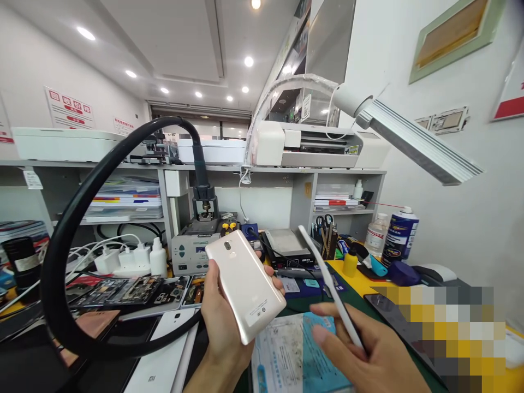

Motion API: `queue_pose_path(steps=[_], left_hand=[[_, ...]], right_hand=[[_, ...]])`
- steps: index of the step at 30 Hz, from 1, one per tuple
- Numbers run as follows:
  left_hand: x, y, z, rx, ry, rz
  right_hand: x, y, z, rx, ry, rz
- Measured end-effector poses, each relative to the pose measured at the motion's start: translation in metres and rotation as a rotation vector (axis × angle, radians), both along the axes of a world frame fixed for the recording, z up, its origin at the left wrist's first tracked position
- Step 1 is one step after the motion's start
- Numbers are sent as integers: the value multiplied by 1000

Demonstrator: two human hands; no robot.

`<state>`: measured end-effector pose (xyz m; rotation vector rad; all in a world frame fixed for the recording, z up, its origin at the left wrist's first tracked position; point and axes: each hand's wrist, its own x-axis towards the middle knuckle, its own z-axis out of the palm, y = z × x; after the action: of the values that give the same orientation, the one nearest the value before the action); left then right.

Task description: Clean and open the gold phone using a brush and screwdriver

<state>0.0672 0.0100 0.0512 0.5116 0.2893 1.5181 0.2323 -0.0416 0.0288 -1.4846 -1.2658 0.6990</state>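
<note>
My left hand (229, 327) is wrapped round a smartphone (248, 284) with a pale gold back. The phone is tilted, its back and small dual camera turned toward me. My right hand (364, 349) grips a slim white brush (327, 275), shaped like a toothbrush, by the lower part of its handle. The brush head points up and away, to the right of the phone and apart from it. Beneath the hands a blue and white printed packet (286, 349) lies on the green mat (370, 322).
A thick black hose (61, 229) loops at the left from a grey soldering station (192, 248). White phone (164, 349) and circuit boards (123, 289) lie left. A spray can (400, 237), yellow bottle (350, 263) and dark phone panel (393, 322) are right. A lamp (417, 139) hangs above.
</note>
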Motion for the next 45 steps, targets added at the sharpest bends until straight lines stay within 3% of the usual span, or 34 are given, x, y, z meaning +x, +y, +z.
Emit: queue_pose_path(steps=[4,10,17,25,30,34,39,45], left_hand=[[-1,1,0,8,13,0],[-1,6,-8,43,-16,-36],[0,7,-12,37,-8,-84],[3,7,-13,2,-12,-126],[4,9,-16,-8,-42,-169],[3,12,-19,-31,-32,-158],[5,14,-19,-54,9,-87],[5,15,-21,-90,31,-71]], right_hand=[[-24,19,19,0,-29,141],[-40,23,14,44,-31,96],[-43,21,12,26,-135,69],[-35,28,7,-41,-136,168],[-32,29,3,3,-66,166],[-32,30,0,-54,-63,233],[-37,31,-1,25,-39,135],[-34,33,-3,-20,-45,201]])
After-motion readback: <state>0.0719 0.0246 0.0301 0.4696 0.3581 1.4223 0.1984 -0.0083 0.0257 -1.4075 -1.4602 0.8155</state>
